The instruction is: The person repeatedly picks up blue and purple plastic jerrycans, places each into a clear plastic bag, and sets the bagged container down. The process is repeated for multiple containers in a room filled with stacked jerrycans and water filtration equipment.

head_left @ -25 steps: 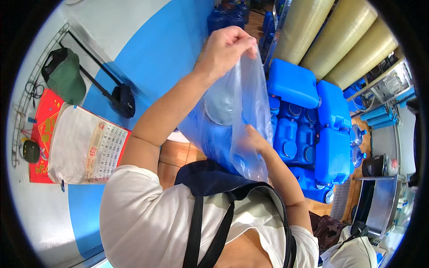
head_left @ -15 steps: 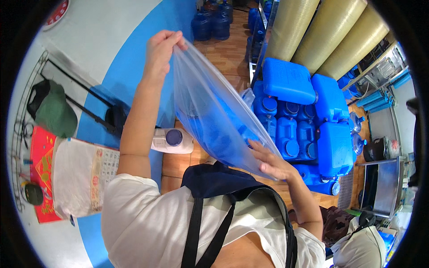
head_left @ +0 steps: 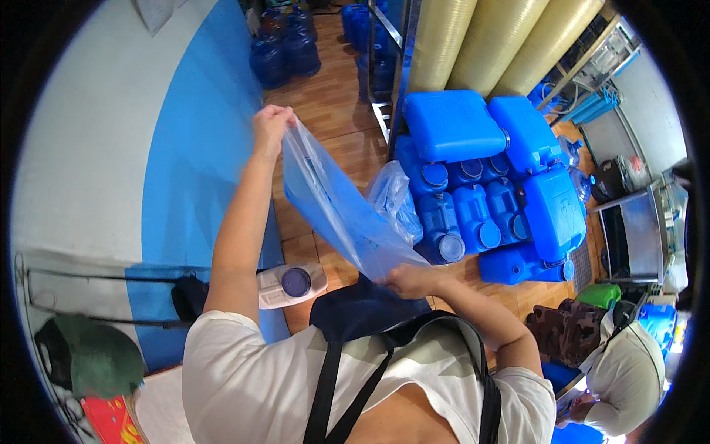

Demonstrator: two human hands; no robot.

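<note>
A large clear plastic bag [head_left: 329, 203] stretches slantwise between my two hands. My left hand [head_left: 272, 127], far out on a straight arm, pinches its upper corner. My right hand [head_left: 410, 281], close to my body, is closed round the lower end, and the plastic hangs creased between them. Just beyond the bag, a crumpled clear plastic bag [head_left: 396, 200] rests against the blue jugs [head_left: 444, 226]. Below my left forearm stands a white jug with a dark round cap [head_left: 296, 283].
More blue jugs [head_left: 455, 126] are stacked on their sides at the right. Tall yellowish cylinders [head_left: 444, 44] and a metal rack [head_left: 392, 74] rise behind them. Water bottles [head_left: 285, 55] stand at the back. A person [head_left: 625, 370] bends at the lower right; a blue-and-white wall [head_left: 192, 185] runs along the left.
My right hand has gone from open fingers on the plastic to gripping it, nearer my body. The bag is drawn lower and narrower, and the view has turned.
</note>
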